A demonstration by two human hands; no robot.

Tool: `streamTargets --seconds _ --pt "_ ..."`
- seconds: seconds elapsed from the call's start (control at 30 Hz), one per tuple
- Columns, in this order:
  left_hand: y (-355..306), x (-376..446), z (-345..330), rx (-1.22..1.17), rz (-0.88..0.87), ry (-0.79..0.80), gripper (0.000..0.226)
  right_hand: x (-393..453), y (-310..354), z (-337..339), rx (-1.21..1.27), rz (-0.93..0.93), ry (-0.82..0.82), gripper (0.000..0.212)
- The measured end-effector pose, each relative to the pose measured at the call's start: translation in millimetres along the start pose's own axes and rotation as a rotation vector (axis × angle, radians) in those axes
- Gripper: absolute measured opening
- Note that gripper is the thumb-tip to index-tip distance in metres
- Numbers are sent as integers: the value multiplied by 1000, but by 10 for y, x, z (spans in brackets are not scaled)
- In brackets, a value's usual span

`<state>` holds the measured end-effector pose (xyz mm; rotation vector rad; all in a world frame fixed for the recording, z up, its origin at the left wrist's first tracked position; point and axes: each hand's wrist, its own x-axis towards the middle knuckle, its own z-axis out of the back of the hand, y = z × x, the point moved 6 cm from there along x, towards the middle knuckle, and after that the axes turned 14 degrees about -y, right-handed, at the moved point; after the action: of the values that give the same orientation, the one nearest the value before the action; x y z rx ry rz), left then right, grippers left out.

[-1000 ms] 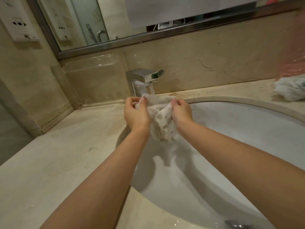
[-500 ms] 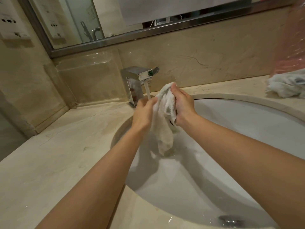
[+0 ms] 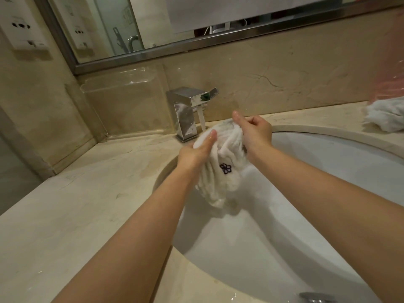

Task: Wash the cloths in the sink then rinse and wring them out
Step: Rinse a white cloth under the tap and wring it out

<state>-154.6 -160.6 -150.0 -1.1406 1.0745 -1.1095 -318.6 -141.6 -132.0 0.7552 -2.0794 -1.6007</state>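
We hold the white cloth [image 3: 220, 169] bunched between our hands, left hand [image 3: 194, 155] and right hand [image 3: 255, 133] both gripping its top, and it hangs long-ways down over the sink [image 3: 328, 171], just under the running tap [image 3: 190, 112].

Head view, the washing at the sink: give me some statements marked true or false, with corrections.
1. Both hands hold one white cloth over the sink. True.
2. The faucet is off. False: a stream of water falls from its spout.
3. The cloth bears a small dark flower mark. True.
4. The left hand rests flat on the countertop. False: it grips the cloth.
5. Another white cloth lies on the counter at far right. True.
6. The right hand holds a soap bar. False: it pinches the cloth.
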Motion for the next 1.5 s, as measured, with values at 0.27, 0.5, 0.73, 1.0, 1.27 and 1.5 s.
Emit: streamTargets --seconds 0.27,0.5,0.73,1.0,1.27,1.5 --pt "-197 19 192 -393 -72 -228 36 -476 -662 -119 -468 -832 550 99" --pt "-295 -30 92 -230 -318 -176 42 -418 -542 -294 105 -802 468 65" --pt "-254 -53 0 80 -378 -211 39 -315 -409 -307 -141 -349 303 42" --pt "-153 28 47 80 -142 -171 25 -423 -87 -328 -329 156 180 26" --pt "86 21 -53 -25 264 148 32 -578 160 -392 -450 658 354 31" --pt "50 -22 -80 -92 276 148 39 -578 161 -284 -446 739 257 21"
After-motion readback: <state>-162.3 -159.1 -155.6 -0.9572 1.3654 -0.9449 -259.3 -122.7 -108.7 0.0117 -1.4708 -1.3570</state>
